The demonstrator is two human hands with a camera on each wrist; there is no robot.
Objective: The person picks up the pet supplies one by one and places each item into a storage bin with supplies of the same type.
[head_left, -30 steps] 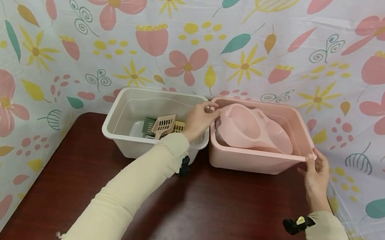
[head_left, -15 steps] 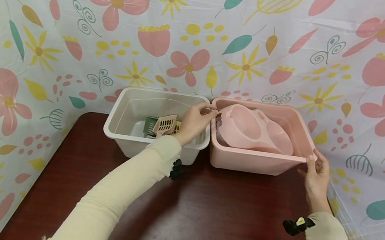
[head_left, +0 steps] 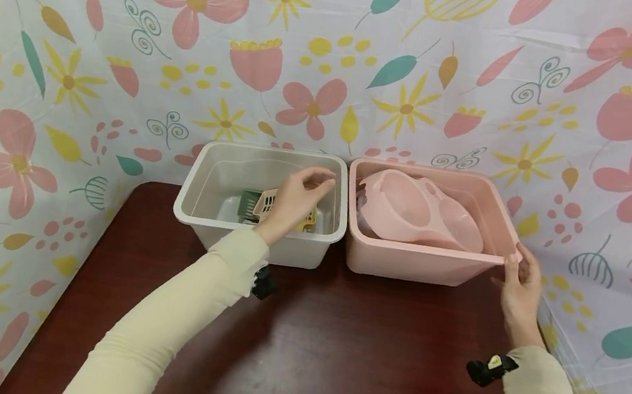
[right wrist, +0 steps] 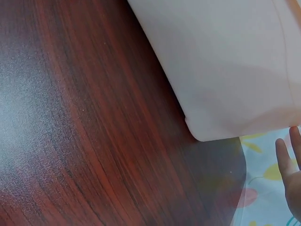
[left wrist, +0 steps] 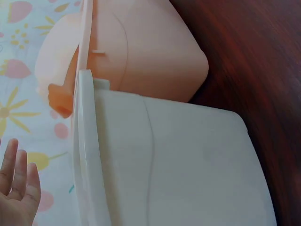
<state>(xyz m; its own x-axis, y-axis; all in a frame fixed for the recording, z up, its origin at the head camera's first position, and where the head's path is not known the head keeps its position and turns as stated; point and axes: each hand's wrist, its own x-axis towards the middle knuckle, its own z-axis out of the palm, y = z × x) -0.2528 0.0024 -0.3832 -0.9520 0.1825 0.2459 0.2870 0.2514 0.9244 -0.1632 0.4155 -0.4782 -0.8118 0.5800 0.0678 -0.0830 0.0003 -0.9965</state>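
My left hand (head_left: 294,201) hovers over the light grey litter box (head_left: 257,230), holding nothing, fingers loosely bent; in the left wrist view its fingers (left wrist: 19,176) are beside that box's rim. Several litter scoops lie inside: a green scoop (head_left: 247,205), a beige scoop (head_left: 265,203) and a yellow one (head_left: 309,220), partly behind the hand. To the right stands a pink litter box (head_left: 409,262) with a pink double pet bowl (head_left: 439,220) tilted in it. At its front right corner my right hand (head_left: 521,294) holds the rim between thumb and fingers.
Both boxes stand side by side at the back of a dark red wooden table (head_left: 325,351). Behind them hangs a flower-patterned cloth (head_left: 325,38), which also runs down both sides. A black strap (head_left: 490,370) is on the right wrist.
My left hand has come away from the pink box's left edge and moved left over the grey box. The right hand stays on the pink rim, and the bowl lies as before.
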